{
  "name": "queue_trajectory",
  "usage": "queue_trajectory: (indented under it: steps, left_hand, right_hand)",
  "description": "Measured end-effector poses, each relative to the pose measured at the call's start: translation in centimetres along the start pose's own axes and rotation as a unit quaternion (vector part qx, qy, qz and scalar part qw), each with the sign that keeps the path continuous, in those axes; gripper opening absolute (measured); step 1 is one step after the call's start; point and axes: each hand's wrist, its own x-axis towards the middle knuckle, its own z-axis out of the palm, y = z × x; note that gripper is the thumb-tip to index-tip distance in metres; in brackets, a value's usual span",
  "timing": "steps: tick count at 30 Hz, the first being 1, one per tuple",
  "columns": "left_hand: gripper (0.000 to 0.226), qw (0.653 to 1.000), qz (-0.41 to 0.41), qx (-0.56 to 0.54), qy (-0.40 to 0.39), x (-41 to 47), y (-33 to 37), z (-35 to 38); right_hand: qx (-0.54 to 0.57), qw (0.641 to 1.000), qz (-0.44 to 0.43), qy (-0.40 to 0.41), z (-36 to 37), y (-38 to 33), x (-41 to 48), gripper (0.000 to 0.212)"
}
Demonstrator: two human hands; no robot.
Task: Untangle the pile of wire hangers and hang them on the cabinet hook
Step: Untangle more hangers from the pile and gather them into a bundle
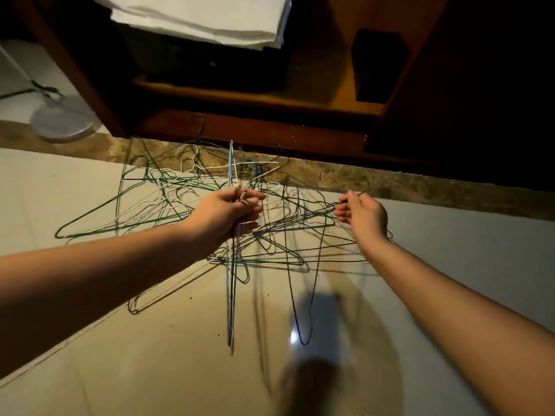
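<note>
The step in hand is the untangling: no hanger is on a hook yet, and the cabinet hook itself is not in view. The pile [150, 202] of green, white and dark wire hangers lies on the floor [120, 355] at its far edge, against the stone strip under the cabinet [255, 127]. The left hand [231, 211] is closed in a fist round the twisted necks of a bunch [230, 295] of white and blue hangers, held edge-on above the pile so that their long sides hang toward the near floor. The right hand [365, 214] pinches a dark wire between thumb and forefinger, the other fingers loosely curled; a dark hanger [303, 310] seems to hang from that pinch, though where it crosses the pile I cannot tell whether it is free. Next, I judge, the right hand must draw this hanger up and away from the pile, turning it if its wire snags another, then slip its hook into the left hand's bunch. The risk is dragging neighbours along, since many wires cross just beneath both hands.
</note>
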Motion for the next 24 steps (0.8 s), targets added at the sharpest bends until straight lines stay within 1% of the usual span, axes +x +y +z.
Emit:
queue_trajectory:
  steps: [3,8,12,16,20,24]
  left_hand:
    - [0.017,0.999,-0.012,-0.031,0.023,0.3,0.3,-2.0]
    - [0.009,0.997,-0.022,-0.076,0.016,0.7,0.7,-2.9]
    - [0.008,0.997,-0.031,-0.06,0.029,1.2,0.3,-3.0]
    - [0.009,0.999,-0.028,-0.022,0.031,1.6,-0.2,-3.1]
    - [0.009,0.999,-0.019,-0.023,0.033,1.8,0.1,-3.8]
    - [0.011,0.999,-0.025,-0.028,0.033,1.7,0.2,-4.8]
  right_hand:
    - [-0.059,0.997,-0.051,-0.015,0.8,-0.5,-0.5,0.03]
    - [-0.145,0.981,-0.103,-0.073,2.5,-0.7,-1.6,0.023]
    - [-0.219,0.956,-0.157,-0.118,4.5,-1.2,-2.9,0.024]
    - [-0.298,0.912,-0.208,-0.189,6.5,-2.1,-4.5,0.025]
    - [-0.315,0.897,-0.249,-0.183,6.5,-3.8,-4.9,0.024]
    - [-0.336,0.894,-0.236,-0.177,6.2,-4.0,-4.6,0.022]
